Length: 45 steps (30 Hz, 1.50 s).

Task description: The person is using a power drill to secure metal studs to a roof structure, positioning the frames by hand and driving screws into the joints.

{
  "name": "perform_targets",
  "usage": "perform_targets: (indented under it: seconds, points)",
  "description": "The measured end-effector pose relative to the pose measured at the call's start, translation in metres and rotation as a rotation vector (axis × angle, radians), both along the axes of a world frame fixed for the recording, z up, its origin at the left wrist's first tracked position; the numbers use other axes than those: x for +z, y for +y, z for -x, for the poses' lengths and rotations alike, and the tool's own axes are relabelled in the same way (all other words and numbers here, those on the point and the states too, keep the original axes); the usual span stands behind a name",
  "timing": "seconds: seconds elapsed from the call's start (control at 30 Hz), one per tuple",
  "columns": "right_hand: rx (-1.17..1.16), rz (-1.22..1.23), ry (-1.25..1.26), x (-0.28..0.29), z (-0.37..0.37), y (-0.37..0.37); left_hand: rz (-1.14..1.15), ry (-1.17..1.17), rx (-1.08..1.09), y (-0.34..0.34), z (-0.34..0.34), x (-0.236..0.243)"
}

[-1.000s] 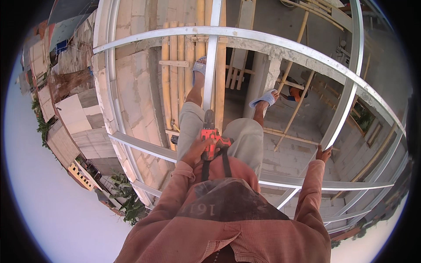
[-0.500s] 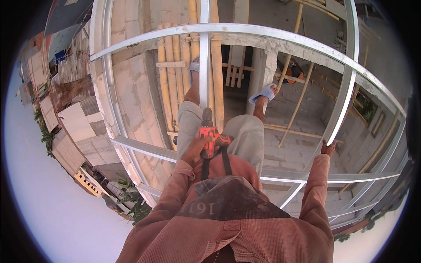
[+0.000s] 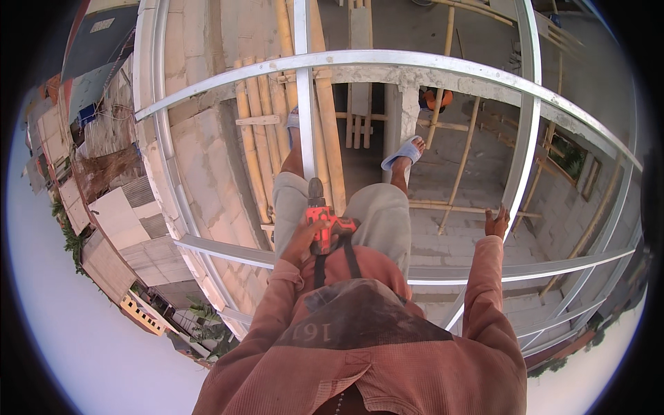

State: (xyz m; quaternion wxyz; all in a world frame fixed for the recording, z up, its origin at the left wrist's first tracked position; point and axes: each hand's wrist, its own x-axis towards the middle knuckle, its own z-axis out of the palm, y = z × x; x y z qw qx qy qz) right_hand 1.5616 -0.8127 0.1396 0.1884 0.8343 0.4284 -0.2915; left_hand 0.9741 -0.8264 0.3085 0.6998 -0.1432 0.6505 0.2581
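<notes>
1. Since the earlier frames, the right hand [image 3: 496,223] has shifted to the inner edge of the right beam [image 3: 522,152], well to the right of the red drill [image 3: 322,232]. An orange shape [image 3: 437,100] on the lower level, ahead and right of the drill, has moved farther forward.
2. Hands, two: the left hand [image 3: 302,238] is closed around the drill's body from its left side; the right hand touches the beam with fingers partly spread (whether it grips, I cannot tell).
3. Drills, one: it lies over the lap, dark chuck pointing away from the body.
4. Silvery beams: one long crosswise beam [image 3: 387,60] passes well ahead of the drill, and one middle beam [image 3: 304,111] runs forward from near its chuck.
5. Sandals, two, pale blue: the left sandal [image 3: 293,120] ahead and slightly left of the drill, partly hidden by the middle beam; the right sandal [image 3: 398,155] ahead and right.
6. Bamboo poles [image 3: 254,155], at least four, stand side by side ahead and left of the drill.
7. Dark straps [image 3: 352,259], two, show just behind the drill.
8. Writing: pale printed numerals cross the dark panel [image 3: 370,315] of the reddish shirt [image 3: 290,366], behind the drill; any marking on the drill is too small to read.
</notes>
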Motion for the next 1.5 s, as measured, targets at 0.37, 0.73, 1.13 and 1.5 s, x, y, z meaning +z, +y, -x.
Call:
perform_targets:
  seconds: [0.37, 0.73, 1.13, 1.5]
  points:
    - [-0.212, -0.18, -0.124, -0.049, -0.087, 0.017, -0.057, 0.067, -0.036, 0.002, -0.004, -0.012]
    - [-0.244, -0.112, -0.027, -0.052, -0.073, 0.068, -0.069, 0.038, -0.007, 0.045, -0.079, 0.043]
    - [-0.287, -0.168, -0.083, -0.05, -0.06, 0.066, -0.177, 0.063, -0.139, 0.068, -0.177, 0.078]
    - [-0.355, -0.035, -0.082, -0.053, -0.058, 0.075, -0.325, 0.003, -0.313, 0.088, -0.211, 0.13]
